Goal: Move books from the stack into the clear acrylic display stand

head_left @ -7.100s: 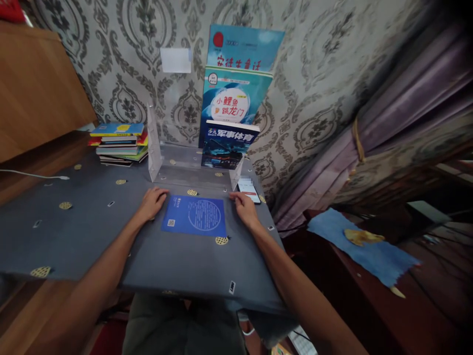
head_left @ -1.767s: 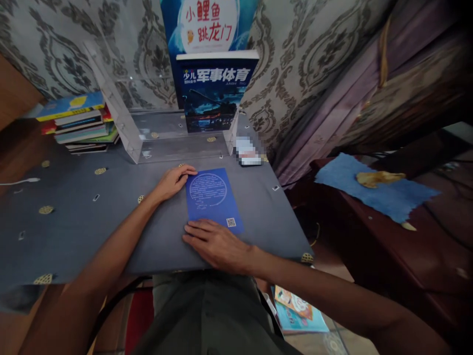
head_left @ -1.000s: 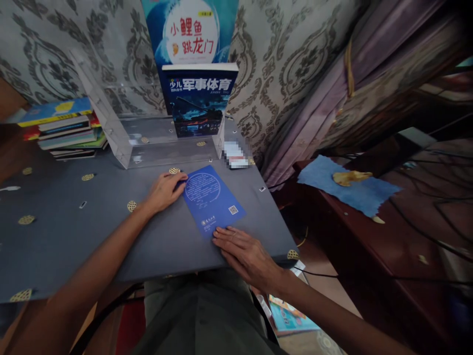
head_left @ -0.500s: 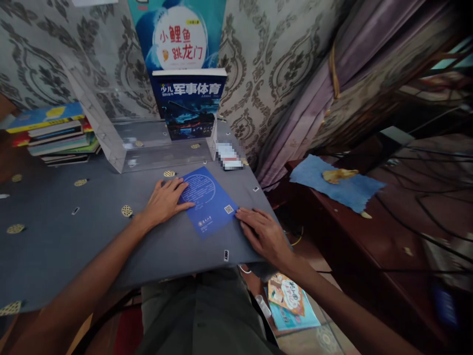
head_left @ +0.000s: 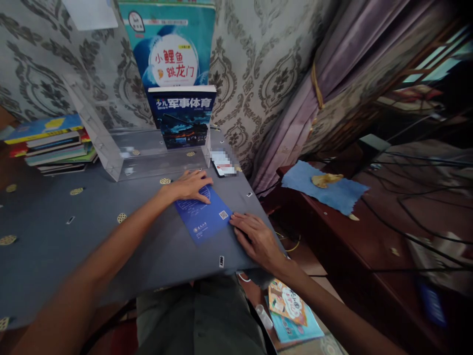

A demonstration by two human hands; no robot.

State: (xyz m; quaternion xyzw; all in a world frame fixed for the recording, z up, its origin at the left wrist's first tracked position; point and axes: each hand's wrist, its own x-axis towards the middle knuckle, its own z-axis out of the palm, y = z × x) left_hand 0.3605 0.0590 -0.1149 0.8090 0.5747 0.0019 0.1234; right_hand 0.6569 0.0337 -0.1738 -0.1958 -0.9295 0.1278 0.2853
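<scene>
A blue printed sheet with white text and a QR code lies flat on the grey tablecloth. Across its far part rests my left hand, fingers spread and covering some of the print. My right hand lies at the sheet's right corner, its fingers stretched out and the tips touching the edge. Neither hand grips anything. Beyond the sheet stands a clear acrylic rack holding a dark blue book, with a teal book upright behind it.
A stack of books sits at the left. A phone-like object, partly pixelated, lies right of the rack. To the right, a dark red desk bears a blue cloth and black cables. More books lie low beside my lap.
My left hand has slid right and away from me, from the sheet's left edge onto its far part. The right hand stays at the corner. The camera view has tilted slightly up.
</scene>
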